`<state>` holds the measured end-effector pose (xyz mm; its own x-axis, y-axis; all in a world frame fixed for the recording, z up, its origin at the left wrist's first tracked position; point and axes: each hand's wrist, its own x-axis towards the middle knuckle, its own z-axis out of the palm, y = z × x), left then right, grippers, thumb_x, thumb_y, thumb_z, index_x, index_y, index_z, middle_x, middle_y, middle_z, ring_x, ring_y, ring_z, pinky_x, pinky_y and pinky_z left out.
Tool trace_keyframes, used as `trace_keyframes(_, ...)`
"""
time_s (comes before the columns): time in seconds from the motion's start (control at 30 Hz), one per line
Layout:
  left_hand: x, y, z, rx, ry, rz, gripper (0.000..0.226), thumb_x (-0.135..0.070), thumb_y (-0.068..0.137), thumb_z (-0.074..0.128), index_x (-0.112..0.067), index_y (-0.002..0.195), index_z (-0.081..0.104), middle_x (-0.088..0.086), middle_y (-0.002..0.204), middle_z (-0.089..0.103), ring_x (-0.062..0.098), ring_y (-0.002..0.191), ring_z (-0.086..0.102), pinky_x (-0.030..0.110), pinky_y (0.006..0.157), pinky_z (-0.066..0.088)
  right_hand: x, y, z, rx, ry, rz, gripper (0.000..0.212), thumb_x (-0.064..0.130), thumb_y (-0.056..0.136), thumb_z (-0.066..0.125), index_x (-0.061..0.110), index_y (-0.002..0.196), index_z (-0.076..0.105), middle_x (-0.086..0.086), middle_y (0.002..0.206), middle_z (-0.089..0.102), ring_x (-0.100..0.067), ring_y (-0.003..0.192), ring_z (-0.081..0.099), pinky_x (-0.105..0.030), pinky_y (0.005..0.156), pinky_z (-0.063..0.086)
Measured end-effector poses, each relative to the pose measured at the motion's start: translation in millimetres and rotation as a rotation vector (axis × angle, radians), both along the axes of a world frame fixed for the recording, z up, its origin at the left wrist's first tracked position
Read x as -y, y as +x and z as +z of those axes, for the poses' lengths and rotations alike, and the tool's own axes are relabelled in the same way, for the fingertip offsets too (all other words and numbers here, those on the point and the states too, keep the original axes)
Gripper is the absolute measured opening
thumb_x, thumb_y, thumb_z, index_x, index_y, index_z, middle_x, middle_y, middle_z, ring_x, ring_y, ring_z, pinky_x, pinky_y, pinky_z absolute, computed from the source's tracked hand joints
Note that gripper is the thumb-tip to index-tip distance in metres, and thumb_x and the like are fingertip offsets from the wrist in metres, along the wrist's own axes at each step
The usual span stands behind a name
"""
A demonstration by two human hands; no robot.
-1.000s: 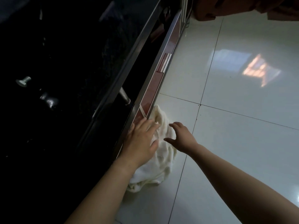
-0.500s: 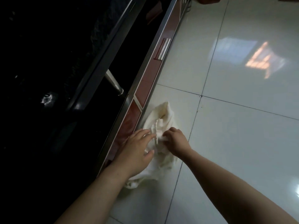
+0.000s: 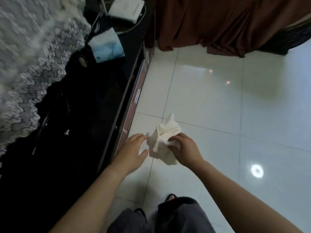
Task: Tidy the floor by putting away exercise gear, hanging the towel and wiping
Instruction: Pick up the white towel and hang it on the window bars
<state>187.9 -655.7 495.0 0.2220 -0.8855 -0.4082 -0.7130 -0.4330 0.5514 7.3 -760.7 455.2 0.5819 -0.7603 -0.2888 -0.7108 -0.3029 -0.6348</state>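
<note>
A crumpled white towel (image 3: pixel 164 137) is bunched up in the air above the glossy white tile floor (image 3: pixel 210 101). My right hand (image 3: pixel 185 148) grips it from the right, fingers curled into the cloth. To the towel's left, my left hand (image 3: pixel 133 151) has its fingers spread and relaxed, with the fingertips at the cloth's edge. No exercise gear is in view.
A black cabinet (image 3: pixel 94 132) with a reddish baseboard runs along the left. On it lie a lace cloth (image 3: pixel 28 64), a blue tissue pack (image 3: pixel 107 46) and a white box (image 3: pixel 127 9). Brown curtains (image 3: pixel 218 22) hang at the back. My legs (image 3: pixel 168 216) show below.
The towel has come up off the floor by the baseboard, gathered in my right hand. My left hand has left the cloth and opened. The view has risen and pulled back.
</note>
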Motion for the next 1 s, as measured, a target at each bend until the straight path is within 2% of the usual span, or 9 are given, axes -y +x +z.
trace_keyframes(0.2, 40, -44, 210, -0.014, -0.116, -0.074, 0.048, -0.033, 0.091, 0.055, -0.026, 0.137, 0.041, -0.011, 0.146, 0.033, 0.006, 0.133, 0.031, 0.015, 0.102, 0.02, 11, -50, 232, 0.126, -0.007, -0.113, 0.021, 0.027, 0.085, 0.065, 0.017, 0.103, 0.068, 0.001, 0.108, 0.064, -0.018, 0.097, 0.059, -0.022, 0.078, 0.043)
trace_keyframes(0.3, 55, -60, 279, -0.031, -0.194, -0.124, 0.053, -0.041, 0.088, 0.058, -0.031, 0.137, 0.04, -0.014, 0.144, 0.033, 0.005, 0.132, 0.031, 0.019, 0.105, 0.023, 18, -74, 311, 0.182, -0.055, -0.17, 0.02, 0.027, 0.085, 0.065, 0.019, 0.103, 0.067, 0.002, 0.107, 0.063, -0.016, 0.096, 0.059, -0.022, 0.082, 0.044)
trace_keyframes(0.4, 69, -73, 327, -0.066, -0.263, -0.157, 0.056, -0.044, 0.086, 0.058, -0.032, 0.137, 0.038, -0.015, 0.141, 0.037, 0.002, 0.126, 0.037, 0.026, 0.107, 0.032, 27, -92, 363, 0.249, -0.109, -0.24, 0.019, 0.027, 0.085, 0.066, 0.019, 0.102, 0.067, 0.004, 0.105, 0.063, -0.014, 0.095, 0.059, -0.025, 0.083, 0.046)
trace_keyframes(0.53, 90, -84, 360, -0.103, -0.349, -0.201, 0.054, -0.045, 0.086, 0.058, -0.034, 0.136, 0.039, -0.017, 0.138, 0.041, 0.002, 0.123, 0.042, 0.031, 0.104, 0.039, 43, -104, 398, 0.273, -0.149, -0.305, 0.019, 0.027, 0.086, 0.065, 0.018, 0.103, 0.067, 0.004, 0.106, 0.062, -0.014, 0.094, 0.057, -0.022, 0.08, 0.045)
trace_keyframes(0.7, 126, -77, 370, -0.114, -0.412, -0.265, 0.053, -0.043, 0.086, 0.059, -0.033, 0.135, 0.04, -0.017, 0.136, 0.041, 0.003, 0.123, 0.042, 0.028, 0.103, 0.038, 72, -102, 406, 0.295, -0.198, -0.364, 0.018, 0.025, 0.087, 0.065, 0.019, 0.103, 0.066, 0.006, 0.102, 0.062, -0.01, 0.09, 0.056, -0.006, 0.071, 0.038)
trace_keyframes(0.9, 202, -41, 367, -0.142, -0.418, -0.335, 0.053, -0.044, 0.086, 0.059, -0.033, 0.134, 0.041, -0.015, 0.136, 0.041, 0.001, 0.122, 0.042, 0.023, 0.103, 0.035, 138, -65, 406, 0.277, -0.181, -0.392, 0.013, 0.022, 0.088, 0.062, 0.02, 0.101, 0.066, 0.01, 0.098, 0.06, -0.006, 0.087, 0.056, -0.007, 0.07, 0.039)
trace_keyframes(1.0, 245, -17, 370, -0.11, -0.39, -0.383, 0.053, -0.045, 0.086, 0.058, -0.036, 0.135, 0.039, -0.015, 0.141, 0.036, 0.002, 0.128, 0.036, 0.019, 0.102, 0.029, 169, -44, 406, 0.254, -0.175, -0.423, 0.012, 0.023, 0.088, 0.062, 0.022, 0.1, 0.065, 0.01, 0.097, 0.06, -0.005, 0.086, 0.056, -0.007, 0.068, 0.04)
